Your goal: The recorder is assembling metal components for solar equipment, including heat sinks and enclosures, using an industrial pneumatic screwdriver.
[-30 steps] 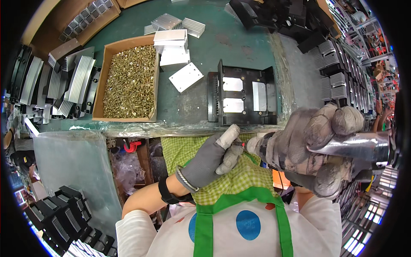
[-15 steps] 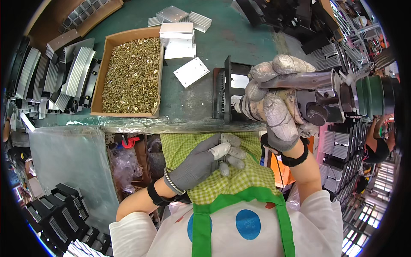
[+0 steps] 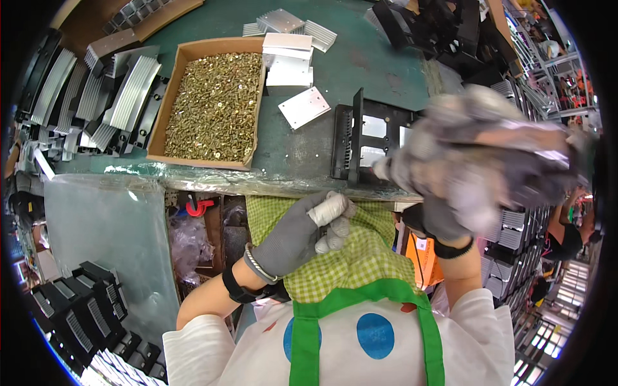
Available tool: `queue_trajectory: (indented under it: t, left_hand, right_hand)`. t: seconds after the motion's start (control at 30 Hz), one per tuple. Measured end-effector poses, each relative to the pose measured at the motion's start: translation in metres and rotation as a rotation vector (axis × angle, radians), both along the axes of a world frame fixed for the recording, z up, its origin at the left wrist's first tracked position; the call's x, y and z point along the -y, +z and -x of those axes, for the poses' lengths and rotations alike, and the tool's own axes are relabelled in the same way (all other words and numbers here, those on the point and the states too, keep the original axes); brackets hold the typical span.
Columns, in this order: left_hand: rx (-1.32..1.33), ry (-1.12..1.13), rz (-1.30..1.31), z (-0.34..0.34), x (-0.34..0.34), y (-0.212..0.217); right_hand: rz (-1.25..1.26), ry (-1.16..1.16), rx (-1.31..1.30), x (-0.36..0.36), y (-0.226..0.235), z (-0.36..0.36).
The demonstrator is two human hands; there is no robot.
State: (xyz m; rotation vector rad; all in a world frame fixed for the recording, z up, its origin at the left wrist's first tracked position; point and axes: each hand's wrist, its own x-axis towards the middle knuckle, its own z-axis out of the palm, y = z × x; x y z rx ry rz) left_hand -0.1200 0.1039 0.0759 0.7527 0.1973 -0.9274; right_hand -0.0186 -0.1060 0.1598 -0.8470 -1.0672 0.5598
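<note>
Head view: the right hand [image 3: 476,161], in a grey glove, is closed around a blurred metallic tool held above the black metal bracket [image 3: 370,138], which stands near the front edge of the green table [image 3: 360,58]. The left hand [image 3: 302,235] rests by the checked apron, fingers loosely curled, holding nothing I can see. The work on the bracket seems not finished. 1 cardboard box of brass screws [image 3: 215,103] is well apart, with white plates [image 3: 290,61] behind and aluminium heat sinks [image 3: 96,103] at left.
</note>
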Motion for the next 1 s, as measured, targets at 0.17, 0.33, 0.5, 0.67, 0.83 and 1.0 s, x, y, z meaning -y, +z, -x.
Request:
queue_trajectory:
  t: [0.17, 0.33, 0.5, 0.67, 0.83, 1.0]
  left_hand:
    - [0.001, -0.053, 0.146, -0.001, 0.006, 0.001]
    - [-0.027, -0.057, 0.108, 0.005, 0.015, 0.000]
    - [0.056, -0.084, 0.166, 0.004, 0.014, -0.003]
    - [-0.080, -0.014, 0.224, 0.007, 0.018, 0.001]
    - [-0.105, -0.084, 0.018, 0.003, 0.014, 0.004]
    - [-0.052, -0.079, 0.021, 0.006, 0.002, -0.007]
  right_hand:
    - [-0.101, -0.329, -0.170, 0.017, 0.013, 0.057]
    - [-0.109, -0.428, -0.226, 0.015, -0.009, 0.076]
    - [-0.132, -0.438, -0.285, 0.011, 0.000, 0.075]
    - [-0.225, -0.425, -0.475, 0.025, -0.008, 0.081]
    - [-0.494, -0.270, -1.047, 0.014, -0.057, 0.059]
    - [-0.129, -0.773, -0.036, 0.003, -0.063, -0.002]
